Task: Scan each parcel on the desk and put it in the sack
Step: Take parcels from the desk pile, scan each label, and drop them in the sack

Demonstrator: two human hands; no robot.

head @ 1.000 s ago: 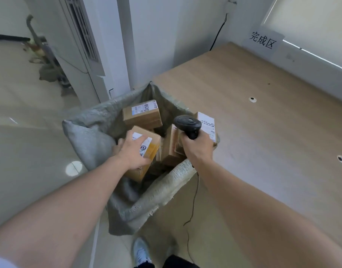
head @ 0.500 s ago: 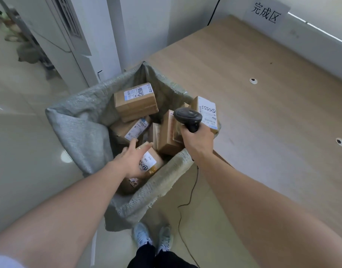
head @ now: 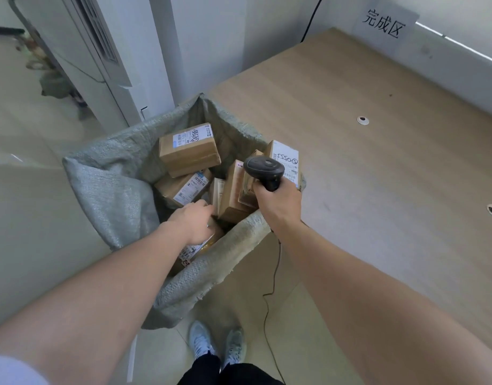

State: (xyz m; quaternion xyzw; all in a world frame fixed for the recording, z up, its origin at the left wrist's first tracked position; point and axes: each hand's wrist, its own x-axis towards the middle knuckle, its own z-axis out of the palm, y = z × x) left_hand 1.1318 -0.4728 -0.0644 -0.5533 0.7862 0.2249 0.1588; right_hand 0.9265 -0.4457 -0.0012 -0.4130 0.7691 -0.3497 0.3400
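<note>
left hand resting on parcel, right hand gripping scanner

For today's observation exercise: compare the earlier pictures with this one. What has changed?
The left hand has carried its small brown cardboard parcel down into the grey woven sack and now rests on it. The right hand still grips the black handheld scanner; the other parcels lie as before.

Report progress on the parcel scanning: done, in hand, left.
Done: several boxes lie in the sack, one top box label-up. In hand: the left hand rests on a box low in the sack; the right hand grips the scanner. Left: the visible desk shows no parcels.
</note>
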